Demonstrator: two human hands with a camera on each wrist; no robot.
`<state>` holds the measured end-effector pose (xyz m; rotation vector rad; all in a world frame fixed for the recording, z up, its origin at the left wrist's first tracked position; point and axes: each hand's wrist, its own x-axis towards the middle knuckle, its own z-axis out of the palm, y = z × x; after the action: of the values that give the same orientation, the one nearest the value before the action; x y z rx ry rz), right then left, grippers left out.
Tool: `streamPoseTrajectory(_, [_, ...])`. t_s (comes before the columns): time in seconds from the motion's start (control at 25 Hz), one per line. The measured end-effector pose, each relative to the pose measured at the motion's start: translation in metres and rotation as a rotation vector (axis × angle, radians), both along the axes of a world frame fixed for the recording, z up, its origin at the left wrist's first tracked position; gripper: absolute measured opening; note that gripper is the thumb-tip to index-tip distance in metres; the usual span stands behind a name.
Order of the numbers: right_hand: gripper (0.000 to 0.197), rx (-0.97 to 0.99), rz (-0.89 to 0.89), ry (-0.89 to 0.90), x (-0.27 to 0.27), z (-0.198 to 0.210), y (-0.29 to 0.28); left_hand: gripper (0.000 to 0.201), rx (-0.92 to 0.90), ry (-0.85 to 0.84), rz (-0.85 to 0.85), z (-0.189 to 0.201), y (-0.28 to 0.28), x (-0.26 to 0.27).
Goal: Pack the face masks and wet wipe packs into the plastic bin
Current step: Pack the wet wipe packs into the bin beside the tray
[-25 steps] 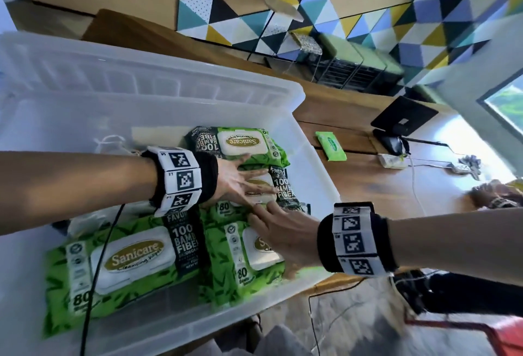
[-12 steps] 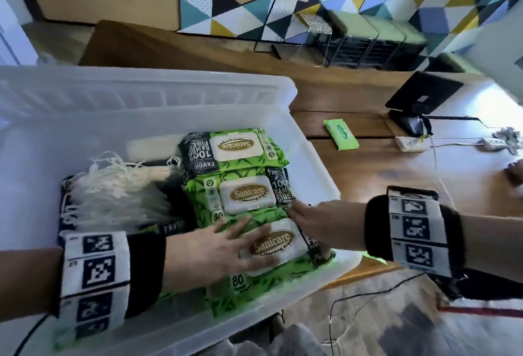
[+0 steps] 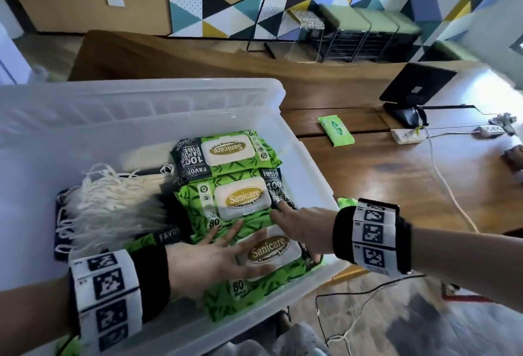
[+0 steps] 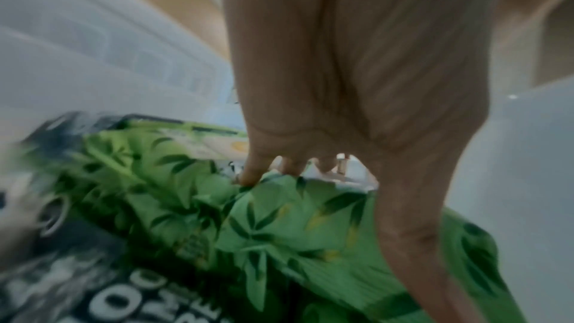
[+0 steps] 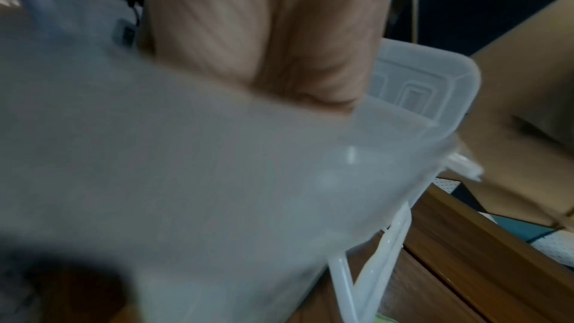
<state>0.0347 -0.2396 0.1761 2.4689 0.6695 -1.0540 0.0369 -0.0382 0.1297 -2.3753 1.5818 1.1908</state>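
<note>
1. My left hand (image 3: 209, 259) lies flat, fingers (image 3: 240, 235) straight and released, on the nearest wipe pack (image 3: 263, 268) in the plastic bin (image 3: 308, 163).
2. My right hand (image 3: 300, 225) reaches over the bin's right wall, fingers extended onto the middle wipe pack (image 3: 237, 200), grasping nothing.
3. I count three wipe packs in a row along that wall, the farthest pack (image 3: 226, 152) included; the face masks (image 3: 113, 202) sit left of them.
4. One small green pack (image 3: 336, 130) lies on the desk (image 3: 396, 180), right of the bin.

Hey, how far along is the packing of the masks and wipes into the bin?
Mostly done: a bundle of face masks and three wet wipe packs lie in the plastic bin. In hand: the left hand and right hand press flat on the nearest pack, settling it. Left: one small green pack on the table.
</note>
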Motion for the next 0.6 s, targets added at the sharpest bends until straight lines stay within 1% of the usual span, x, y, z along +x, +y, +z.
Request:
streamPoseTrajectory(0.08, [0.081, 0.032, 0.04, -0.037, -0.008, -0.003, -0.005, 0.11, 0.013, 0.078, -0.009, 0.006, 0.003, 0.006])
streamPoseTrajectory(0.16, [0.063, -0.014, 0.147, -0.09, -0.014, -0.005, -0.008, 0.104, 0.031, 0.143, 0.006, 0.01, 0.005, 0.014])
streamPoseTrajectory(0.2, [0.063, 0.022, 0.152, -0.115, -0.016, -0.006, -0.011, 0.099, 0.038, 0.173, 0.03, 0.014, 0.003, 0.016])
streamPoseTrajectory(0.24, [0.067, 0.118, 0.07, -0.116, -0.017, -0.003, -0.014, 0.092, 0.023, 0.183, 0.067, 0.02, 0.0, 0.016])
streamPoseTrajectory(0.28, [0.068, 0.245, -0.054, -0.1, -0.017, 0.003, -0.019, 0.084, -0.031, 0.172, 0.123, 0.028, -0.005, 0.016])
streamPoseTrajectory(0.32, [0.062, 0.414, -0.149, -0.117, -0.018, 0.011, -0.028, 0.077, -0.101, 0.127, 0.193, 0.037, -0.009, 0.015])
streamPoseTrajectory(0.4, [0.04, 0.721, -0.279, -0.219, -0.021, 0.03, -0.052, 0.068, -0.253, -0.024, 0.312, 0.061, -0.022, 0.006])
streamPoseTrajectory(0.48, [0.021, 1.011, -0.457, -0.276, -0.026, 0.042, -0.087, 0.06, -0.446, -0.153, 0.43, 0.087, -0.037, -0.015])
streamPoseTrajectory(0.52, [0.016, 1.128, -0.55, -0.296, -0.029, 0.044, -0.108, 0.054, -0.554, -0.19, 0.489, 0.099, -0.048, -0.031])
streamPoseTrajectory(0.56, [0.017, 1.201, -0.629, -0.316, -0.028, 0.041, -0.129, 0.048, -0.673, -0.19, 0.538, 0.107, -0.061, -0.047])
streamPoseTrajectory(0.6, [0.019, 1.231, -0.701, -0.326, -0.025, 0.032, -0.151, 0.047, -0.754, -0.158, 0.567, 0.11, -0.077, -0.064])
